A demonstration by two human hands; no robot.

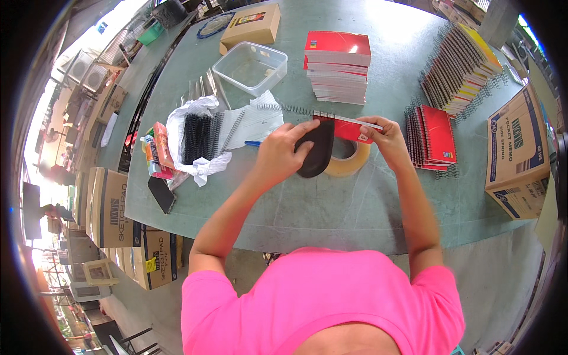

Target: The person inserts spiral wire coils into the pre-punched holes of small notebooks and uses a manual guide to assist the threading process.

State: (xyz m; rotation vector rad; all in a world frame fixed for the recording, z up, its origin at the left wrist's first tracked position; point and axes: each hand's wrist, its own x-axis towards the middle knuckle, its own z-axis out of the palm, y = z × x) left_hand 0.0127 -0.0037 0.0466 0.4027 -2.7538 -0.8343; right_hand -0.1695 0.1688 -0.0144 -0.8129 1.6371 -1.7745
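Observation:
My right hand (387,139) grips the right end of a small red notebook (349,128), its fingers on top and thumb below. A long wire coil (284,108) runs along the notebook's upper edge and sticks out far to the left. My left hand (283,149) is at the notebook's left end, index finger stretched toward the coiled edge and thumb apart from it. Under these fingers lies a dark, rounded, flat piece (315,152), its kind unclear. Behind it sits a roll of tape (350,165). A blue pen (252,143) pokes out beside my left hand.
Loose black coils (200,139) lie on white wrapping at left, near a phone (161,195). A clear plastic tub (251,68) and a red notebook stack (337,65) stand beyond. Coiled red notebooks (438,135), a taller coiled stack (458,71) and a carton (518,155) are at right.

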